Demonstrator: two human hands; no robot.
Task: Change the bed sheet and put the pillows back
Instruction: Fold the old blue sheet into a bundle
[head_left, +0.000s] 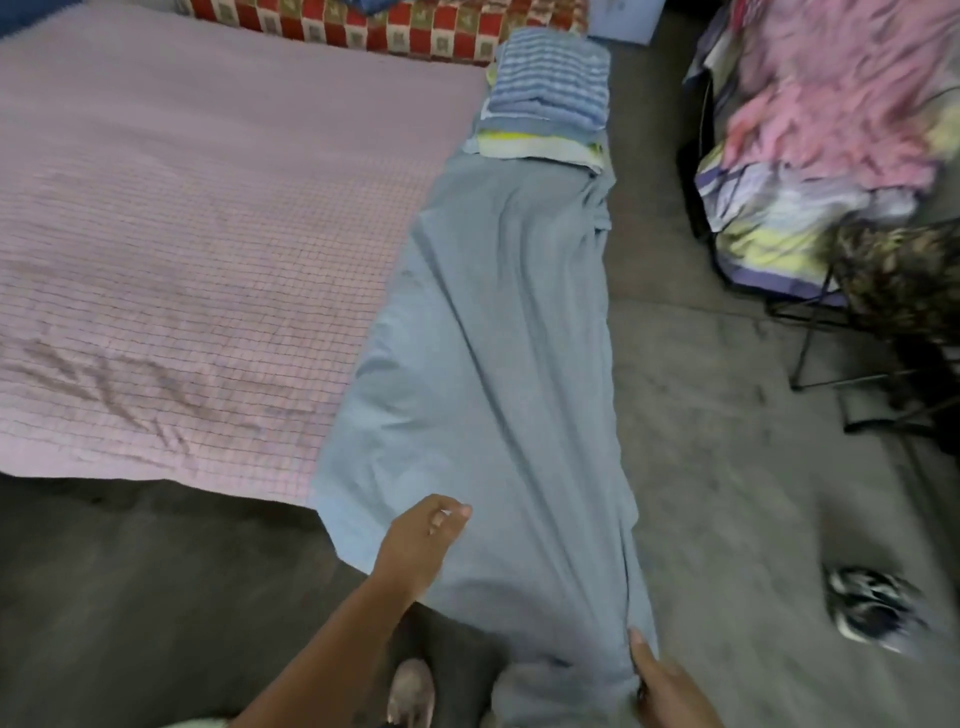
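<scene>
Room: grey floor (727, 467), with a low bed at the left covered by a lilac checked sheet (182, 234).

Left hand (423, 535): arm reaches forward from the near edge, with the hand over the near left part of the blue sheet (493, 338). Its back is up and its fingers are bent down toward the cloth. Whether they have hold of it cannot be told.

Right hand (670, 686): at the near edge, thumb up, fingers closed on a bunched near end of the blue sheet.

Blue sheet: a long creased strip along the bed's right side, running from near to far.

Folded stack (550, 93): striped blue cloths, on the far end of the blue sheet.

Red checked cushion (415, 31): along the far edge of the bed.

Black-framed rack (810, 332): far right, holding a heap of pink and pale cloth (831, 104).

Shoe (867, 613): near right, on the floor, blurred.

Foot (410, 691): near edge, between the arms.
</scene>
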